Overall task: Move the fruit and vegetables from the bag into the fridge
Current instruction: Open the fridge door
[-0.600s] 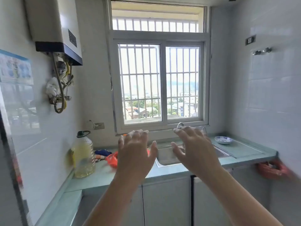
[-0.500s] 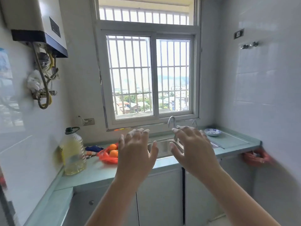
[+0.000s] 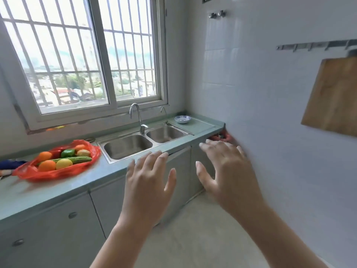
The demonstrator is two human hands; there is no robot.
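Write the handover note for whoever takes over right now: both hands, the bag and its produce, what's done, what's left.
Left hand: open, empty, raised in front of the counter edge.
Right hand: open, empty, raised beside it.
Crinkled red plastic bag: lies open on the pale green countertop, left of the double steel sink; neither hand touches it.
Inside: round oranges, yellow lemon, long green bumpy vegetable, glossy green pepper, others partly hidden.
Done: nothing visibly moved.
Left: carry everything to the fridge, which is not in view.
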